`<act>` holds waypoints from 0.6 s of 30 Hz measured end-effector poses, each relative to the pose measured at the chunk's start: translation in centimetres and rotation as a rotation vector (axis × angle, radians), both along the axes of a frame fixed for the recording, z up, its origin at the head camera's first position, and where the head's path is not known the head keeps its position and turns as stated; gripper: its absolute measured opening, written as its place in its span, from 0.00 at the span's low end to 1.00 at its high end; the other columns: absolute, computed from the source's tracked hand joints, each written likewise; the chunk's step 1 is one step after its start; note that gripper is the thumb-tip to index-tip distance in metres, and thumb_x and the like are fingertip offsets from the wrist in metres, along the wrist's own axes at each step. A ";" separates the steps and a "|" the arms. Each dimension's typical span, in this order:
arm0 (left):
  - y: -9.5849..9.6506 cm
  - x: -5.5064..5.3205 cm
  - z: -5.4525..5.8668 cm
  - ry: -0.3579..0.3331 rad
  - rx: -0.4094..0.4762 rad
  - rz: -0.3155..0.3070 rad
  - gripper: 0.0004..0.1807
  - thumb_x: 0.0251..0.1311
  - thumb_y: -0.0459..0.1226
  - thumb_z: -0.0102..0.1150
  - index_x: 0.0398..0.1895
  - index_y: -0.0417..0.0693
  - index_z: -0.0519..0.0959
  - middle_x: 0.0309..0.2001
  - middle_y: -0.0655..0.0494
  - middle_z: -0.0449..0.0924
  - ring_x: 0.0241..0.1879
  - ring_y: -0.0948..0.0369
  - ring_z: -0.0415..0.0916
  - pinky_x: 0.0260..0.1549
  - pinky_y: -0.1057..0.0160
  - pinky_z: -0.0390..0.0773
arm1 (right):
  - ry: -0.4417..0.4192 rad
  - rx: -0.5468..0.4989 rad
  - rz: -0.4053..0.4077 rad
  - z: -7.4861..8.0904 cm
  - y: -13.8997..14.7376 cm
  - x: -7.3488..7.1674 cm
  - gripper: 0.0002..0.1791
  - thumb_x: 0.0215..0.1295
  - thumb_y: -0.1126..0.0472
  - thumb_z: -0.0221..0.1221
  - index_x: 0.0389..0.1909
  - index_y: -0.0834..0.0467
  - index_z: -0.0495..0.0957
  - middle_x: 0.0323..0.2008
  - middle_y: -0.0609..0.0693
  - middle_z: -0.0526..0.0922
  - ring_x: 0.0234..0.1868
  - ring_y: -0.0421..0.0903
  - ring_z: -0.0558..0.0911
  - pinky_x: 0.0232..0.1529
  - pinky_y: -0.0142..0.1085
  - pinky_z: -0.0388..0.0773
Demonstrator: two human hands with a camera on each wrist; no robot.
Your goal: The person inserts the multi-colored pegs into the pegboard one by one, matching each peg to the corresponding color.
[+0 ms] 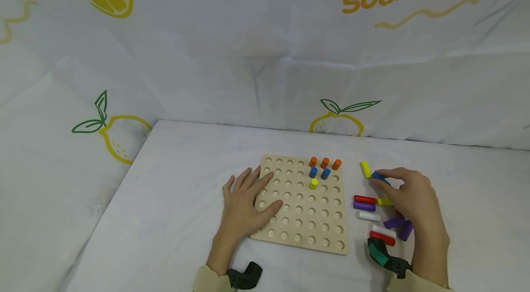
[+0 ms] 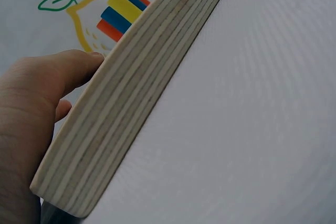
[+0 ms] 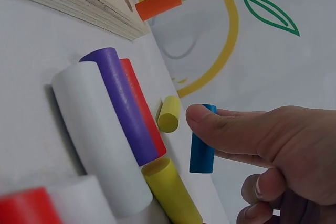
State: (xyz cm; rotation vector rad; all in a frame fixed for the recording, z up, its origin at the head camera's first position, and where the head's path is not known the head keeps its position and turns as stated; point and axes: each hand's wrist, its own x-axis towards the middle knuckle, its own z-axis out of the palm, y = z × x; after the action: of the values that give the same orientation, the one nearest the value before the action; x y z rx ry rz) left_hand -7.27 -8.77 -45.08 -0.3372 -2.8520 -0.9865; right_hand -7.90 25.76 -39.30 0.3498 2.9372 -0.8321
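A square wooden pegboard (image 1: 291, 218) with rows of round holes lies on the white table. Three orange pegs (image 1: 325, 163) stand along its far right edge, two blue pegs (image 1: 313, 172) in the row before them, and one yellow peg (image 1: 313, 184) nearer still. My left hand (image 1: 246, 207) rests, fingers spread, on the board's left side. To the right of the board, my right hand (image 1: 414, 191) pinches a blue peg (image 3: 202, 153) between thumb and fingers. In the right wrist view this peg appears clear of the loose ones.
Several loose pegs lie right of the board: a yellow peg (image 1: 365, 169) farthest back, a red peg (image 1: 365, 199), a purple peg (image 1: 364, 206) and a white peg (image 1: 368, 216) among them. Behind the table hangs a white cloth (image 1: 232, 43) with lemon prints.
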 end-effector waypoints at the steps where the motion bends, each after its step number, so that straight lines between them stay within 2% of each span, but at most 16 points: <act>1: 0.0 0.0 0.0 0.001 0.000 0.000 0.37 0.55 0.62 0.62 0.70 0.66 0.75 0.76 0.55 0.69 0.78 0.49 0.60 0.74 0.34 0.45 | 0.009 0.005 0.002 0.0 0.0 0.0 0.25 0.67 0.51 0.67 0.57 0.64 0.83 0.53 0.72 0.80 0.30 0.52 0.74 0.23 0.35 0.70; 6: 0.0 0.0 -0.1 0.006 -0.001 0.000 0.37 0.56 0.63 0.62 0.70 0.66 0.75 0.76 0.55 0.69 0.78 0.49 0.61 0.74 0.35 0.45 | 0.047 0.003 0.003 0.0 -0.2 -0.2 0.23 0.66 0.52 0.68 0.55 0.64 0.84 0.59 0.73 0.79 0.45 0.69 0.79 0.34 0.50 0.81; 8: 0.0 0.0 -0.1 0.005 -0.003 0.001 0.37 0.56 0.63 0.62 0.70 0.66 0.75 0.76 0.55 0.69 0.78 0.49 0.61 0.74 0.35 0.45 | 0.066 -0.003 0.011 0.0 -0.4 -0.3 0.23 0.65 0.53 0.68 0.54 0.64 0.84 0.60 0.73 0.79 0.50 0.73 0.79 0.40 0.57 0.82; 9: 0.0 0.0 -0.1 0.004 -0.004 0.002 0.37 0.56 0.63 0.62 0.70 0.66 0.75 0.76 0.55 0.69 0.78 0.49 0.61 0.74 0.35 0.45 | 0.073 -0.005 0.013 0.0 -0.4 -0.3 0.22 0.65 0.53 0.68 0.54 0.64 0.85 0.60 0.73 0.79 0.50 0.73 0.79 0.40 0.57 0.82; 12: 0.0 -0.1 -0.2 -0.003 -0.009 0.004 0.37 0.55 0.63 0.62 0.70 0.67 0.75 0.76 0.55 0.68 0.78 0.50 0.60 0.74 0.35 0.45 | 0.088 -0.012 0.021 0.1 -0.7 -0.4 0.21 0.65 0.54 0.69 0.53 0.64 0.85 0.59 0.72 0.80 0.49 0.72 0.80 0.36 0.48 0.81; 14: 0.0 -0.1 -0.2 -0.009 -0.012 0.005 0.37 0.55 0.63 0.61 0.70 0.67 0.75 0.76 0.56 0.68 0.78 0.50 0.60 0.75 0.35 0.45 | 0.094 -0.023 0.023 0.2 -0.9 -0.5 0.21 0.65 0.54 0.69 0.53 0.64 0.85 0.58 0.72 0.81 0.46 0.68 0.80 0.32 0.39 0.76; 17: 0.0 -0.1 -0.2 -0.015 -0.015 0.008 0.37 0.55 0.63 0.61 0.70 0.67 0.75 0.76 0.56 0.69 0.78 0.50 0.60 0.75 0.35 0.45 | 0.119 -0.035 0.032 0.4 -1.4 -0.4 0.21 0.64 0.53 0.69 0.52 0.63 0.86 0.47 0.67 0.88 0.37 0.59 0.79 0.26 0.32 0.67; 18: 0.0 -0.1 -0.2 -0.017 -0.017 0.009 0.37 0.55 0.63 0.61 0.70 0.67 0.75 0.76 0.56 0.69 0.78 0.51 0.60 0.75 0.35 0.45 | 0.129 -0.036 0.041 0.5 -1.6 -0.5 0.21 0.64 0.53 0.70 0.51 0.63 0.86 0.38 0.65 0.89 0.32 0.55 0.77 0.23 0.31 0.65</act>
State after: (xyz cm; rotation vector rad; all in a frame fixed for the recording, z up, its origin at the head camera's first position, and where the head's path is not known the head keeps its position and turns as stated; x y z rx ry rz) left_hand -7.38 -8.79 -45.25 -0.3193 -2.8761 -0.9687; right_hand -8.36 24.18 -38.83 0.2406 3.0309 -0.9352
